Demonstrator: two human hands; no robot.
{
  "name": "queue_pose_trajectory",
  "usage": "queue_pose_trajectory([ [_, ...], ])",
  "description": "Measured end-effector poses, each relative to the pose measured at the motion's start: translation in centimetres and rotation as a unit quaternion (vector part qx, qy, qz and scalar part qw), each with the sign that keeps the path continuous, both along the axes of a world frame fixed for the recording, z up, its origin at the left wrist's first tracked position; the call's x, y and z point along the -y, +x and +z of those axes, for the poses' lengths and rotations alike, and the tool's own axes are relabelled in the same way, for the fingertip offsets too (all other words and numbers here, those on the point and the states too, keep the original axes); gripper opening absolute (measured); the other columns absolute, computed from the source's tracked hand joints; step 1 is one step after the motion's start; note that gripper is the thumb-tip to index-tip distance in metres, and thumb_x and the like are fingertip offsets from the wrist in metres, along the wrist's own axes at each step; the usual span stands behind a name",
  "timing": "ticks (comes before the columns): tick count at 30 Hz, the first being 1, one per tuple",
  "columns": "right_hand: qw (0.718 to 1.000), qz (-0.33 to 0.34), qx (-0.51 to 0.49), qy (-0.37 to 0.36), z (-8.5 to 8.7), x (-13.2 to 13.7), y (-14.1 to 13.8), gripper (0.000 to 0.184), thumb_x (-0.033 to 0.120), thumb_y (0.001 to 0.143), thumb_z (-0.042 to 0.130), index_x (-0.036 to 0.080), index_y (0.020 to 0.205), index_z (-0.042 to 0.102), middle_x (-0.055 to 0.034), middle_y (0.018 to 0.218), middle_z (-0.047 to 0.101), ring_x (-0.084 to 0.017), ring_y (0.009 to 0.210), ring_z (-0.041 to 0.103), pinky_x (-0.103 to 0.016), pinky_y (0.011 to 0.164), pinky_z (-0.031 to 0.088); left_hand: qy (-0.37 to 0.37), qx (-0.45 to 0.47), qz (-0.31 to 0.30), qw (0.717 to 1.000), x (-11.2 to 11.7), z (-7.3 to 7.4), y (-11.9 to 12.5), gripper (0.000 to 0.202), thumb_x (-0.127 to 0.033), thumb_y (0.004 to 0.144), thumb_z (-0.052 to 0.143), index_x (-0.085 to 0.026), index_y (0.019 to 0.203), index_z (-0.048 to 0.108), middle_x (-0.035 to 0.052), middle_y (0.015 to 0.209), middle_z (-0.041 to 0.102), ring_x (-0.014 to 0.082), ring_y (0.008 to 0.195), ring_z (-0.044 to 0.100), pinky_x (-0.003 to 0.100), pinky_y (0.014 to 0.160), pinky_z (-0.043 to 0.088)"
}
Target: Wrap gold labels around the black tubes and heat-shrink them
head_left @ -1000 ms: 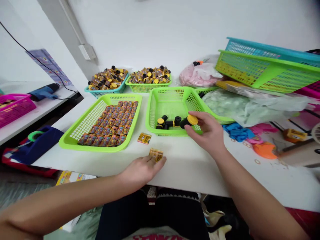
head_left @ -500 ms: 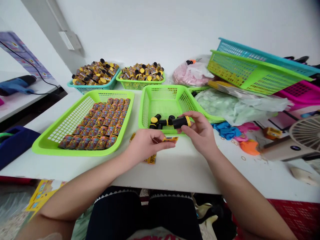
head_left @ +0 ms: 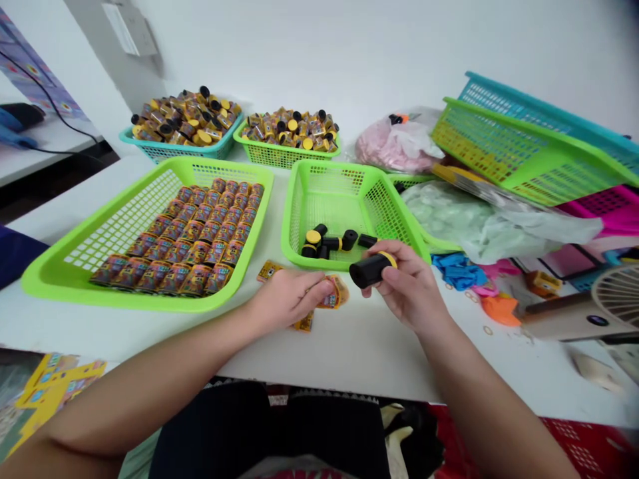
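My right hand [head_left: 407, 287] grips a black cylinder with a yellow cap [head_left: 368, 271], held sideways just in front of the small green basket [head_left: 344, 183]. My left hand [head_left: 289, 298] pinches an orange printed sleeve label [head_left: 335, 294], opened into a loop, a few centimetres left of the cylinder's open black end. Several more black and yellow cylinders [head_left: 329, 241] lie in the small basket. Two other flat labels [head_left: 268, 271] rest on the white table [head_left: 349, 346] by my left hand.
A large green tray [head_left: 64, 266] at the left holds rows of wrapped cylinders. Two baskets [head_left: 284, 154] of wrapped pieces stand at the back. Bags, stacked baskets [head_left: 524, 143], a small fan [head_left: 599, 309] and rubber bands crowd the right side.
My left hand lifted a label off the table and opened it. My right hand brought the cylinder out of the basket toward me, close to the label. The camera tilted down and left.
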State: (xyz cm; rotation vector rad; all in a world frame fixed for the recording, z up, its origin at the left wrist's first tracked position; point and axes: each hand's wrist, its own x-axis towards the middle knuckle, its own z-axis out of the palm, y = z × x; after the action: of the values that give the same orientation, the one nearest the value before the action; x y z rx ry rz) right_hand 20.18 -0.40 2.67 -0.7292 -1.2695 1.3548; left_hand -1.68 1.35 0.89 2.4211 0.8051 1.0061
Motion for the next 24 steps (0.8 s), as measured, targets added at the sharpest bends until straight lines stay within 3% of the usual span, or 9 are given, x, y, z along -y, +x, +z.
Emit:
queue_pose_trajectory([
  [4, 0.999, 0.031, -0.018, -0.02, 0.05, 0.47, -0.38, 0.025, 0.038, 0.081, 0.077, 0.026, 0.101, 0.068, 0.0008, 0.081, 0.068, -0.011, 0.062, 0.066, -0.022, 0.053, 0.057, -0.009, -0.012, -0.014, 1.0, 0.06, -0.15, 0.1, 0.058, -0.047, 0.105, 0.021, -0.018, 0.068, 0.055, -0.0032, 0.054, 0.053, 0.0087, 0.047, 0.048, 0.021, 0.048, 0.031],
  [10, 0.998, 0.038, 0.056, 0.006, -0.42, 0.52, -0.19, 0.023, 0.031, 0.084, 0.075, 0.024, 0.104, 0.065, 0.0013, 0.081, 0.068, -0.009, 0.062, 0.066, -0.022, 0.056, 0.056, -0.012, 0.007, -0.01, 1.0, 0.06, -0.26, -0.18, 0.065, -0.049, 0.104, 0.018, -0.016, 0.076, 0.066, 0.0003, 0.06, 0.062, 0.0107, 0.053, 0.055, 0.021, 0.053, 0.039],
  [14, 0.994, 0.01, 0.108, 0.011, -0.08, 0.48, -0.44, 0.022, 0.03, 0.083, 0.075, 0.022, 0.101, 0.063, 0.0021, 0.074, 0.067, -0.009, 0.059, 0.064, -0.022, 0.053, 0.055, -0.009, 0.021, 0.002, 1.0, -0.08, -0.33, -0.36, 0.062, -0.05, 0.104, 0.023, -0.016, 0.097, 0.073, 0.0033, 0.072, 0.071, 0.0132, 0.064, 0.065, 0.022, 0.062, 0.048],
  [20, 0.996, 0.028, 0.054, -0.063, 0.07, 0.4, -0.71, 0.028, 0.037, 0.083, 0.074, 0.021, 0.103, 0.064, 0.0018, 0.073, 0.069, -0.01, 0.053, 0.064, -0.023, 0.049, 0.056, -0.006, -0.009, 0.003, 1.0, -0.13, -0.4, -0.48, 0.062, -0.055, 0.102, 0.024, -0.017, 0.116, 0.07, 0.0079, 0.099, 0.078, 0.0174, 0.087, 0.073, 0.027, 0.078, 0.056],
  [24, 0.992, 0.04, 0.09, -0.078, -0.06, 0.47, -0.66, 0.028, 0.039, 0.087, 0.07, 0.019, 0.105, 0.063, 0.0014, 0.066, 0.069, -0.012, 0.05, 0.065, -0.023, 0.045, 0.054, 0.0, -0.022, -0.008, 1.0, -0.07, -0.52, -0.59, 0.061, -0.056, 0.101, 0.025, -0.018, 0.126, 0.066, 0.0088, 0.11, 0.076, 0.019, 0.093, 0.073, 0.03, 0.082, 0.057],
])
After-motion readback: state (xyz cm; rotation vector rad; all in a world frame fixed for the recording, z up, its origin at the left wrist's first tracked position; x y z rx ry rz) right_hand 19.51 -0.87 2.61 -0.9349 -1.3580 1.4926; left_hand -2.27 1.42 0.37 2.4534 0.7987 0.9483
